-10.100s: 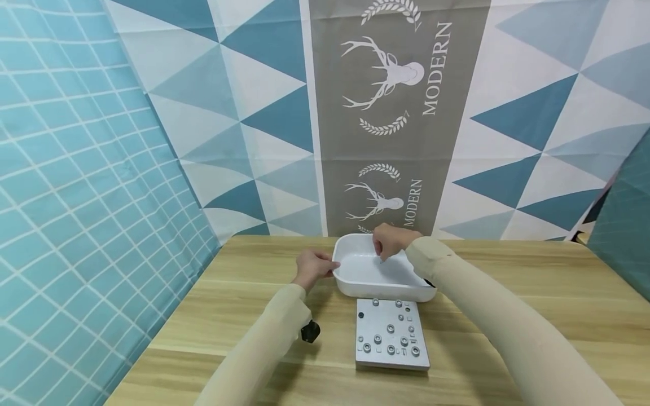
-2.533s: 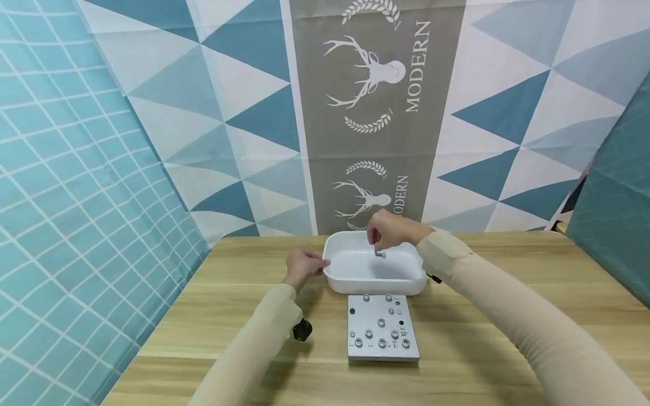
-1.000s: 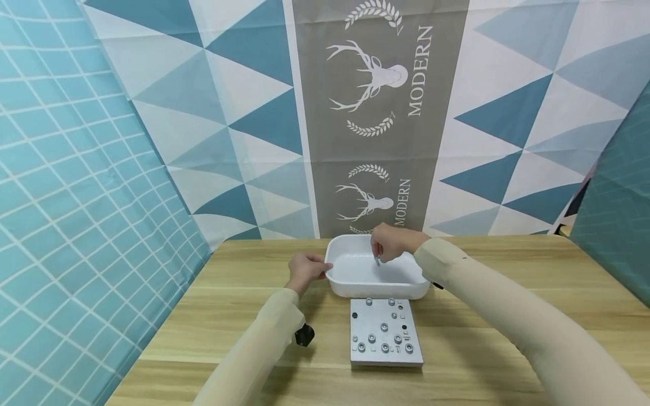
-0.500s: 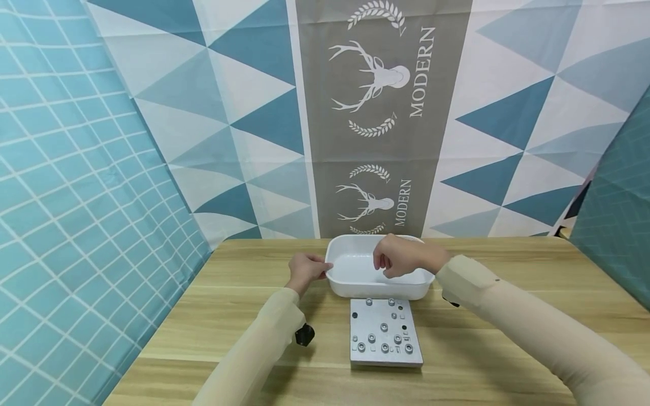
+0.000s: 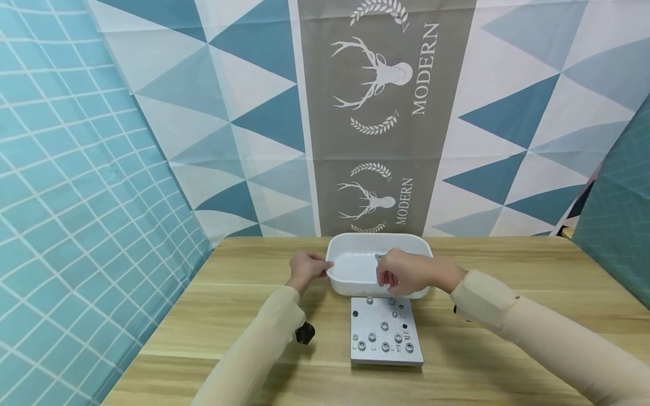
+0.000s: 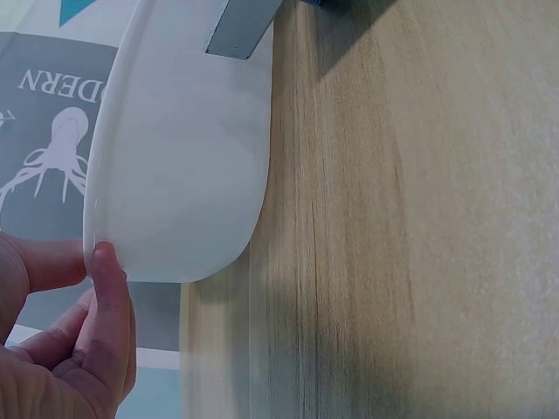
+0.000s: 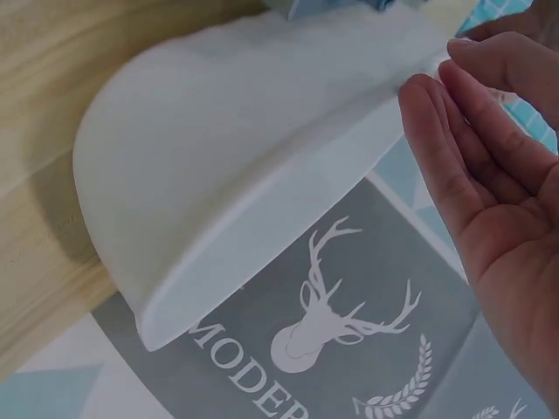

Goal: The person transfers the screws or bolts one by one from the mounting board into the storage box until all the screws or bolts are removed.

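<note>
My left hand (image 5: pixel 306 267) pinches the left rim of a white rectangular tray (image 5: pixel 352 265); in the left wrist view the thumb and fingers clasp its edge (image 6: pixel 98 209). Over the tray's front wall, my right hand (image 5: pixel 410 273) hangs loosely curled. Its thumb and fingertips come close together in the right wrist view, with nothing visible between them. A small silver metal piece (image 5: pixel 378 256) shows at the upper edge of that hand, against the tray floor. Just in front of the tray lies a silver metal plate (image 5: pixel 369 321) carrying several socket-head bolts (image 5: pixel 384 326) and dark holes.
Everything stands on a wood-grain table (image 5: pixel 254 282). A patterned cloth (image 5: pixel 370 113) hangs along the table's back edge, and blue grid cloth (image 5: pixel 101 169) borders it on the left.
Since ten seconds ago, a small screw near the plate's right edge has given way to a dark hole. Lately my right hand has drawn back toward me over the tray. My left hand has stayed put.
</note>
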The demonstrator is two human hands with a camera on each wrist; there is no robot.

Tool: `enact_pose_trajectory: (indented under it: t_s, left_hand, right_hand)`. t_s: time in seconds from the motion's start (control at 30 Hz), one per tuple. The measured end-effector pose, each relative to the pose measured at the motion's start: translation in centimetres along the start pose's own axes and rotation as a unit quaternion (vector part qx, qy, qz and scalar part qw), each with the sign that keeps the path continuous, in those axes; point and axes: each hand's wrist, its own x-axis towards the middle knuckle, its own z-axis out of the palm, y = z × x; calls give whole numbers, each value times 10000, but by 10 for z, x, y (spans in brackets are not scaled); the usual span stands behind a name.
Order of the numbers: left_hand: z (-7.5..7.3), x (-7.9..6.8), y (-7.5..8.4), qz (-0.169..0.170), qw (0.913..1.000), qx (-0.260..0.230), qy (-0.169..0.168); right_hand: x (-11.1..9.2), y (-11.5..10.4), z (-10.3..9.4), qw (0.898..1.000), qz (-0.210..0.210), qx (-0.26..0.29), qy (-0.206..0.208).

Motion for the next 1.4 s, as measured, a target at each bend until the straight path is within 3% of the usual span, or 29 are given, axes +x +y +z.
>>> enact_pose_trajectory:
  t_s: [0.5, 0.83, 1.4]
  left_hand:
    - [1, 0, 1, -9, 10000, -8, 40]
    - [1, 1, 1, -22, 10000, -59, 50]
    - [0, 2, 0, -19, 10000, 54, -29]
  right_hand:
    - [-23, -4, 29, 9963, -783, -144, 312]
    - [-31, 2, 47, 9896, -1235, -90, 727]
    - [-30, 4, 52, 9904, -1155, 19, 758]
